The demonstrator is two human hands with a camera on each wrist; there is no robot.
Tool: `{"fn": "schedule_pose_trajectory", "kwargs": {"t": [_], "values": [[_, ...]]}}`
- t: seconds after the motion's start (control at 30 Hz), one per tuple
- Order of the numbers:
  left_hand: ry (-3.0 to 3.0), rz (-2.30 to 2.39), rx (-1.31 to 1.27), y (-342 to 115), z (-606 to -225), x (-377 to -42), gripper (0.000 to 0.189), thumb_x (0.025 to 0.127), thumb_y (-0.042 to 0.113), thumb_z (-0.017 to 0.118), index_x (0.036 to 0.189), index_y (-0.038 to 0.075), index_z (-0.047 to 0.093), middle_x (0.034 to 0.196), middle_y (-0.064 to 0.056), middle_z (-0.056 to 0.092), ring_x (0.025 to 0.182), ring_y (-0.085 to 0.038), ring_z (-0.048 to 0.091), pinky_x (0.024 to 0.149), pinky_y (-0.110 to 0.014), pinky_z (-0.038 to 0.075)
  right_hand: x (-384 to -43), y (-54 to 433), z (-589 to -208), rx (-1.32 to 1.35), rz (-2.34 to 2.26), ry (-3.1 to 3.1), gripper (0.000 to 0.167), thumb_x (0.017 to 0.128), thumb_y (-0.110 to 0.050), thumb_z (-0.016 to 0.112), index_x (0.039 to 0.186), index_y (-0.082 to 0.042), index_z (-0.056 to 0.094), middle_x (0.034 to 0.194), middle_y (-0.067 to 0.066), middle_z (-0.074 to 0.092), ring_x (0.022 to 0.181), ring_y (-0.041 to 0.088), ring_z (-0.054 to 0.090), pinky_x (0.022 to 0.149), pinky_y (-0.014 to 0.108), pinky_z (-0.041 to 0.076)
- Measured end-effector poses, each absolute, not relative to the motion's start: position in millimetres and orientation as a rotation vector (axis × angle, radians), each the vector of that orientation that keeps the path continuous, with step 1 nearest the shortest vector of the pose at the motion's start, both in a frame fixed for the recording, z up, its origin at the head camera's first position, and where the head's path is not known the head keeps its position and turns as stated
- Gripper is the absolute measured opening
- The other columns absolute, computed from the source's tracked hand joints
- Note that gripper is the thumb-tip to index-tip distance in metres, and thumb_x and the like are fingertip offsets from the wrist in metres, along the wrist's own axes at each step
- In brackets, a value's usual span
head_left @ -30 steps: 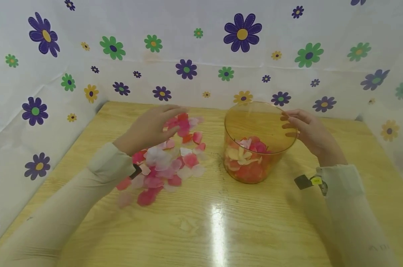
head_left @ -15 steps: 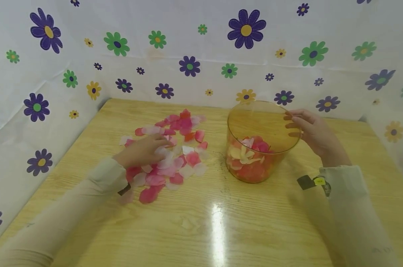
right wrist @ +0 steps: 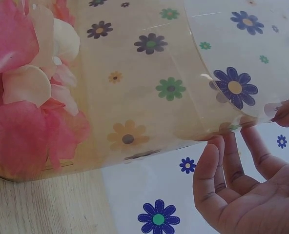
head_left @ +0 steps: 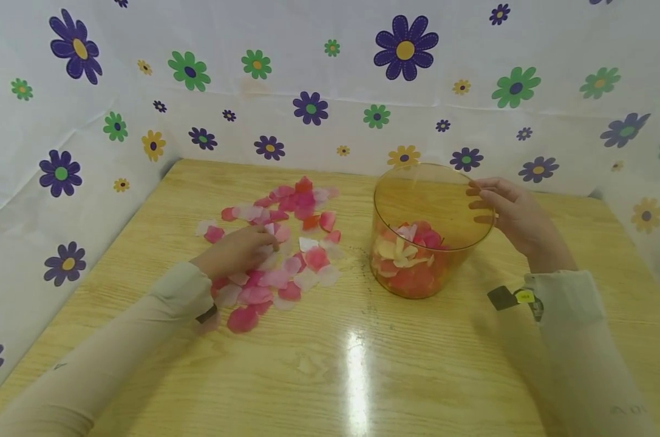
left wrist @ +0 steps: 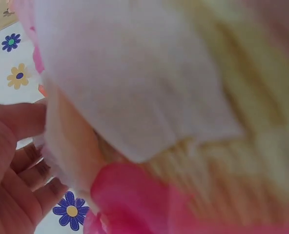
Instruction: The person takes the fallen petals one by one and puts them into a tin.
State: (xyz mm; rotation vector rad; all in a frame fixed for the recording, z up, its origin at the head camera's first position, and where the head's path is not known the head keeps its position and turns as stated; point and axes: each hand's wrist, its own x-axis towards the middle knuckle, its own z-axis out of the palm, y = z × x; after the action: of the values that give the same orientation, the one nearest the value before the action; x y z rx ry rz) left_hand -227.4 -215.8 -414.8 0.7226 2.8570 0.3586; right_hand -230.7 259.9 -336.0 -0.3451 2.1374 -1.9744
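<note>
Tabletop (head_left: 297, 376), petals (head_left: 275, 278) partly behind left hand (head_left: 235, 252)

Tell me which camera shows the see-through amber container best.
The head view: it shows the container from rim to base, with petals inside. The right wrist view shows only part, close up; the left wrist view, at most a possible sliver in one corner.

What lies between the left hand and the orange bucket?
In the head view, loose petals lie nearest the left hand, then a strip of table with small dark marks reaches the bucket.
</note>
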Motion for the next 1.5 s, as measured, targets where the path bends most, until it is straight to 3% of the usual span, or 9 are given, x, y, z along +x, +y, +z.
{"fn": "schedule_pose_trajectory", "kwargs": {"t": [0.17,0.43,0.77,0.93,1.5], "values": [[2.872,0.395,0.72,-216.0,-411.8,-226.9,0.023,0.086,0.008,0.065,0.11,0.011,0.065,0.11,-0.008,0.066,0.108,-0.027,0.059,0.096,-0.045,0.048,-230.7,259.9,-336.7,-0.348,-1.98,2.13,0.017,0.098,-0.022,0.047,0.111,-0.021,0.058,0.11,-0.012,0.057,0.098,0.006,0.054,0.078,0.017,0.049],[2.886,0.52,0.648,-214.6,-394.8,-228.7,0.02,0.087,0.005,0.063,0.106,0.006,0.066,0.102,-0.009,0.066,0.095,-0.025,0.059,0.09,-0.044,0.051,-231.3,259.6,-336.9,-0.358,-1.983,2.123,0.016,0.099,-0.021,0.046,0.11,-0.021,0.058,0.109,-0.012,0.058,0.097,0.006,0.054,0.078,0.017,0.05],[3.04,0.789,0.636,-212.4,-367.3,-228.9,0.017,0.086,0.007,0.066,0.102,0.002,0.071,0.101,-0.013,0.071,0.1,-0.03,0.065,0.091,-0.045,0.051,-230.3,259.7,-337.0,-0.371,-2.017,2.099,0.017,0.099,-0.02,0.047,0.109,-0.021,0.059,0.108,-0.011,0.058,0.096,0.007,0.055,0.078,0.018,0.05],[3.073,0.723,0.652,-209.1,-352.9,-232.6,0.017,0.085,0.007,0.067,0.101,0.001,0.07,0.098,-0.015,0.071,0.095,-0.03,0.066,0.088,-0.044,0.053,-229.4,259.1,-337.6,-0.399,-2.045,2.069,0.017,0.098,-0.018,0.047,0.109,-0.021,0.061,0.107,-0.011,0.06,0.095,0.007,0.055,0.077,0.018,0.05],[3.061,0.733,0.7,-189.6,-308.2,-234.4,0.017,0.087,0.008,0.064,0.103,0.004,0.069,0.101,-0.012,0.07,0.101,-0.028,0.065,0.093,-0.044,0.051,-228.7,258.4,-337.6,-0.394,-2.028,2.089,0.017,0.098,-0.019,0.047,0.108,-0.022,0.06,0.108,-0.012,0.059,0.096,0.007,0.054,0.078,0.017,0.049]]}}
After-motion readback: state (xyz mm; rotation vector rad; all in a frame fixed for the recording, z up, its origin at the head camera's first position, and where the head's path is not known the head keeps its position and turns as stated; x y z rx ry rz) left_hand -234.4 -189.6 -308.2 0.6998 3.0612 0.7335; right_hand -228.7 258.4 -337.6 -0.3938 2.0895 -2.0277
